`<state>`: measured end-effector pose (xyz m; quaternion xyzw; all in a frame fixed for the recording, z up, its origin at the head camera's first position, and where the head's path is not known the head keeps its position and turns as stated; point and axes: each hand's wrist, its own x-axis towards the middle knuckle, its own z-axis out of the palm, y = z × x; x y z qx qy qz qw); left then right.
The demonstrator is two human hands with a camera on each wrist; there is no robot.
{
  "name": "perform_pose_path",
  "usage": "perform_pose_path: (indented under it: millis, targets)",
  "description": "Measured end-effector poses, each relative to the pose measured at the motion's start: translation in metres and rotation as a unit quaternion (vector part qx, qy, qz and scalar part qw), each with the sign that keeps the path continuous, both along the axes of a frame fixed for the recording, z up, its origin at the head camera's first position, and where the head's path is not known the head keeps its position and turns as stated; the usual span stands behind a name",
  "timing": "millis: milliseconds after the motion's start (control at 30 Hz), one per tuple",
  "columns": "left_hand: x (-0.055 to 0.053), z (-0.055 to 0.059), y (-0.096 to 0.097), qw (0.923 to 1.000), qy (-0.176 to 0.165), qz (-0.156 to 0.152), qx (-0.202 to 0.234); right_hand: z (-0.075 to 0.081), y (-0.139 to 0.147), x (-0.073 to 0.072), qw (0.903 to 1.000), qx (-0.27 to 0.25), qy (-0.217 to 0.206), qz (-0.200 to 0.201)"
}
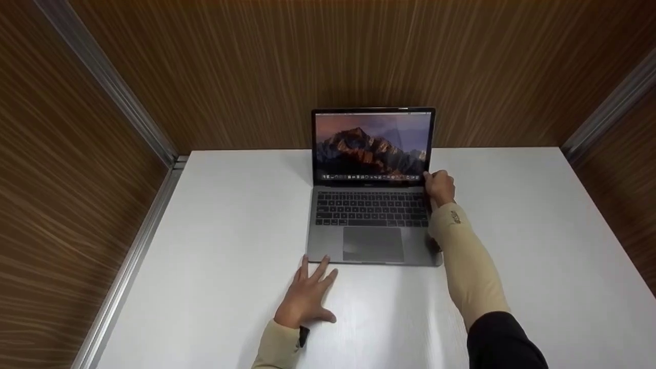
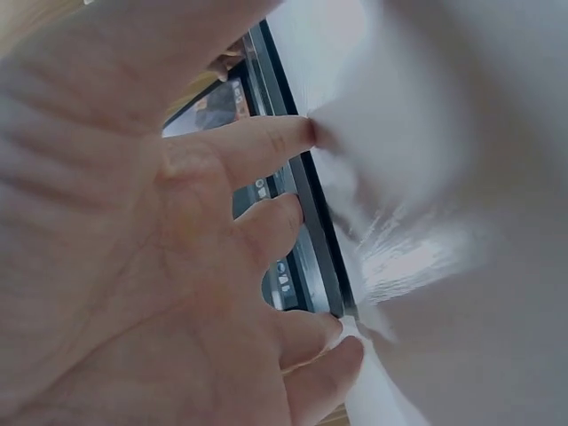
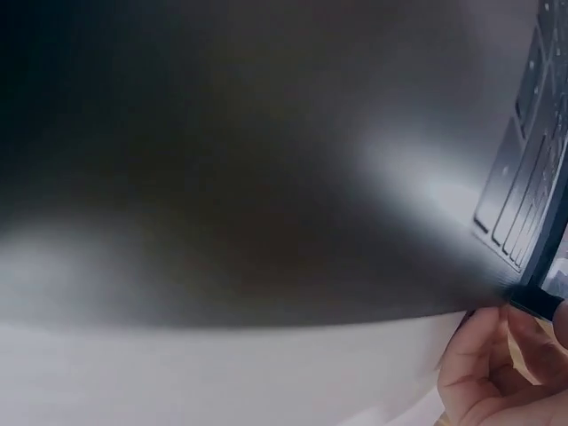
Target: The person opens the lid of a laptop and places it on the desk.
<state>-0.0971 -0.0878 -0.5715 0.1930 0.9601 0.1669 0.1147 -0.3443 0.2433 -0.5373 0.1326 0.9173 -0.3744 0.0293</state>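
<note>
An unfolded grey laptop (image 1: 372, 245) rests on the white table, its screen (image 1: 371, 146) lit with a mountain picture. At its front left corner, my left hand (image 1: 307, 300) is spread, fingertips at the front edge. The left wrist view shows the fingers (image 2: 266, 146) straight and apart along the dark laptop edge (image 2: 324, 231). My right hand (image 1: 441, 187) grips the laptop's right side near the hinge. Curled fingers (image 3: 475, 364) appear at that rear corner in the right wrist view, below the keyboard (image 3: 524, 195); the thumb is mostly cut off by the frame.
The white table (image 1: 230, 215) reaches back to a wood-grain panel (image 1: 230, 77) close behind the screen. Similar panels with metal rails (image 1: 128, 271) stand at the left and right sides. My right forearm (image 1: 471, 266) passes over the laptop's front right corner.
</note>
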Motion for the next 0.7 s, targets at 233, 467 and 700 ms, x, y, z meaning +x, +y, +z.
perform_pose_path:
  millis: [233, 467, 700]
  targets:
    - [-0.002, 0.001, 0.001, 0.9999, -0.011, 0.002, 0.004, 0.003, -0.002, -0.006, 0.9998, -0.011, 0.012, -0.013]
    - [-0.005, 0.003, 0.004, 1.0, -0.004, -0.006, 0.004, 0.0, 0.003, -0.006, 0.9997, 0.013, 0.017, -0.015]
    - [-0.01, 0.004, 0.001, 0.9998, 0.008, -0.012, 0.01, 0.007, 0.009, -0.006, 0.9985, 0.015, -0.035, 0.039]
